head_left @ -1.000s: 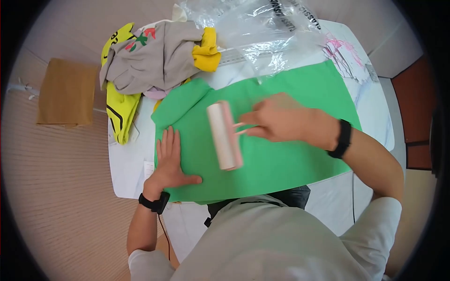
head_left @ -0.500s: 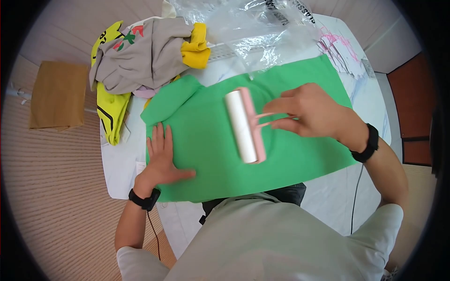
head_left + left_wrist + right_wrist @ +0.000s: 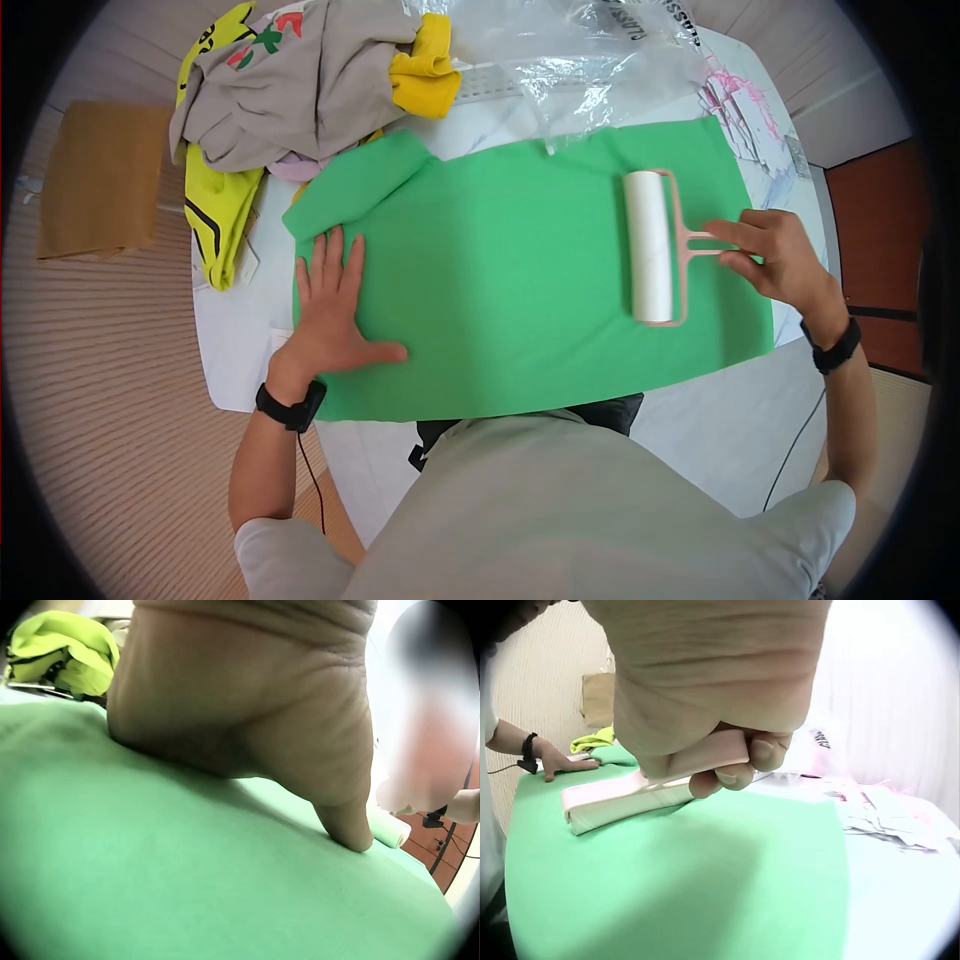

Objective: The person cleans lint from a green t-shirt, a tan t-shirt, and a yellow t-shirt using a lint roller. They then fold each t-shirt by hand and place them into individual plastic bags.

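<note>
A green garment [image 3: 520,270] lies spread over the white table, one sleeve [image 3: 365,180] folded across its upper left. My left hand [image 3: 335,310] rests on its left part, fingers straight and thumb spread; in the left wrist view the thumb tip touches the cloth. With curled fingers my right hand [image 3: 775,255] grips the pink handle of a lint roller [image 3: 652,247]. The white roll lies against the right part of the garment, its length running from back to front. In the right wrist view the fingers [image 3: 735,776] wrap the handle [image 3: 709,755].
A heap of clothes, with a grey sweatshirt [image 3: 300,90] on top of yellow pieces, sits at the back left. Clear plastic bags [image 3: 600,70] lie at the back. Paper tags with pink strings [image 3: 745,115] lie at the back right. A brown paper bag [image 3: 105,180] is beyond the left edge.
My right hand has moved the lint roller from the garment's middle to its right part. The left hand keeps its place on the cloth, while the head view has shifted slightly.
</note>
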`<action>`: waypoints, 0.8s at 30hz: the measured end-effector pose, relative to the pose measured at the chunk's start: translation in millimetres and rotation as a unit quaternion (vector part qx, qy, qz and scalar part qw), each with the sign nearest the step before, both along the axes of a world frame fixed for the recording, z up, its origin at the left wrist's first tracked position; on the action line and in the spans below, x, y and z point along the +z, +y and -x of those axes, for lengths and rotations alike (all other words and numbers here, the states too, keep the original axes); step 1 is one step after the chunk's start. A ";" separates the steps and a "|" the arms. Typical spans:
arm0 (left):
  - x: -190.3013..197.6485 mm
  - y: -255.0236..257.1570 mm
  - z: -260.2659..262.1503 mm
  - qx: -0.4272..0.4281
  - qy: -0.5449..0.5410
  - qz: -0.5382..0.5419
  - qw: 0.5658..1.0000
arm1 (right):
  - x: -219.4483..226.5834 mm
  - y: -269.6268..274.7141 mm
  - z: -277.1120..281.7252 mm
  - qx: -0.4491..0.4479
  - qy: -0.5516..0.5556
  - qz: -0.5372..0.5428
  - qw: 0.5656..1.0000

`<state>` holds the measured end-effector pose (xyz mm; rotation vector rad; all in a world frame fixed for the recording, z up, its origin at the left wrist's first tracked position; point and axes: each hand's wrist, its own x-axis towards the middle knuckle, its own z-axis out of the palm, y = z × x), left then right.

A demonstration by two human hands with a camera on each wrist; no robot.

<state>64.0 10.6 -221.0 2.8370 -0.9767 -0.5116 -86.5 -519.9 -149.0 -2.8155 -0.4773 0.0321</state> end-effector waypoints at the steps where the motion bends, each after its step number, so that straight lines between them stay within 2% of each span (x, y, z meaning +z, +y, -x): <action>1: 0.2 -0.3 -1.1 0.000 0.001 -0.001 1.000 | 3.2 -7.6 4.0 -0.005 0.001 0.019 1.000; 4: -1.4 1.4 -2.1 0.002 0.001 -0.002 1.000 | 20.5 -19.6 10.1 -0.012 0.023 0.068 0.997; 8: -3.6 2.4 -2.8 0.003 -0.004 0.002 1.000 | 21.7 -19.7 7.1 -0.004 0.012 0.056 0.998; 16: -3.8 3.9 -2.1 0.002 -0.007 0.012 1.000 | 38.1 40.7 -20.4 0.039 -0.025 0.008 0.999; 21: -4.9 5.0 -2.4 0.001 -0.006 0.019 1.000 | 27.2 94.0 -23.3 0.089 -0.041 0.011 0.995; 24: -4.6 4.6 -2.4 0.003 -0.007 0.021 1.000 | 16.0 89.0 -18.8 0.085 -0.024 0.005 0.996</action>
